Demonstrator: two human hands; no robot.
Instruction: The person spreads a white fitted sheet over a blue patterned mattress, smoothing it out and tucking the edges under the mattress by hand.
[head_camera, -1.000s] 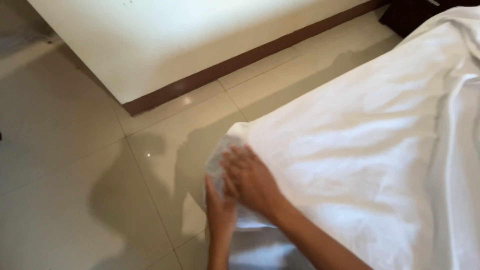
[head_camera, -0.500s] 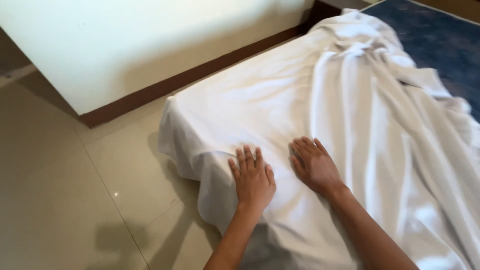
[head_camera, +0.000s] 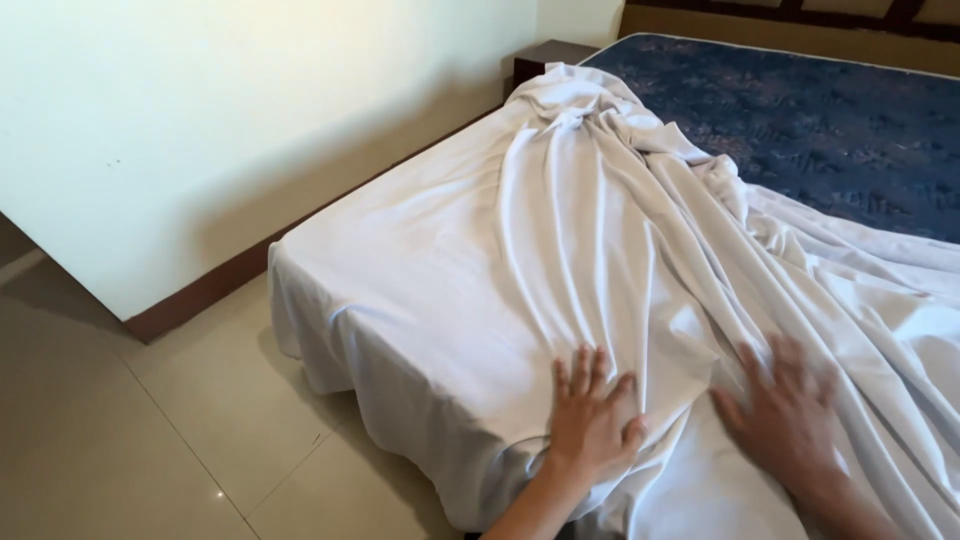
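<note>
The white, heavily creased cotton bed sheet (head_camera: 560, 250) lies spread over the near corner of the bed, its edge hanging down the side toward the floor, and it bunches into long folds that run up to a twisted knot near the far corner. We note that it covers only part of the dark blue patterned mattress (head_camera: 800, 110), which shows bare at the upper right. We find the left hand (head_camera: 592, 420) laid flat on the sheet near the bed's front edge, fingers spread and extended, palm down, gripping nothing. The right hand (head_camera: 785, 415) rests just beside it to the right, also palm down on the sheet with fingers splayed; it is blurred, yet we see no fabric pinched in it. The two hands are apart, with a ridge of folded sheet between them. To the left stands a cream painted wall (head_camera: 200, 130) with a dark brown skirting board (head_camera: 215, 290) along its foot, and beige glossy floor tiles (head_camera: 110, 440) lie below. A dark wooden bedside cabinet (head_camera: 548, 55) sits at the far corner, touching the wall.
</note>
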